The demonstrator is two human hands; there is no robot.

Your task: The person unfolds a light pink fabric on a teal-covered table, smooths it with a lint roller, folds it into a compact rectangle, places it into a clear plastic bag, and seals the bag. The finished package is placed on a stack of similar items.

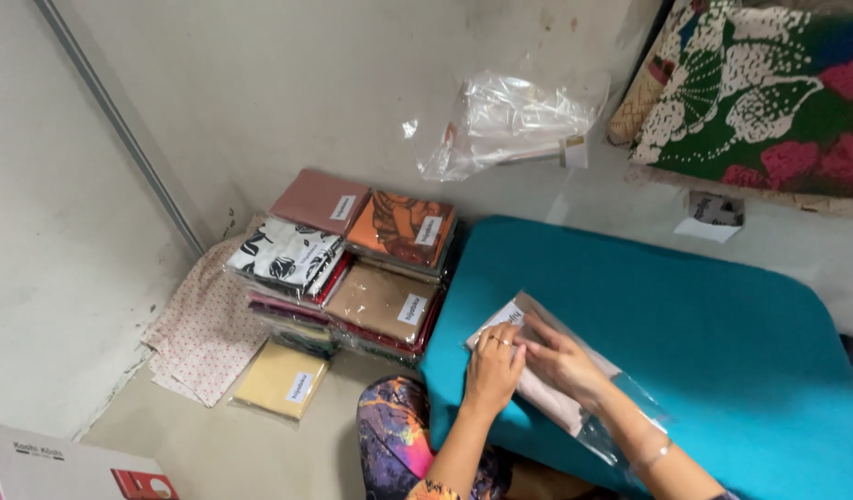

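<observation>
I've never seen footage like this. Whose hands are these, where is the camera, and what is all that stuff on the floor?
The single picture comes from a camera worn on a person's head, looking down. There is no machine: the left hand and right hand are bare, both pressing on a clear plastic packet of pale folded cloth lying on a teal pad. Beside it stand stacks of packed fabrics, each with a white label. An empty plastic bag lies farther off.

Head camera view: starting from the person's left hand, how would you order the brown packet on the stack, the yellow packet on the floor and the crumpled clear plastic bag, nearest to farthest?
From the left hand:
1. Brown packet, top of the stack, left.
2. Yellow packet, on the floor, farther left.
3. Crumpled clear plastic bag, by the wall, far beyond.
</observation>
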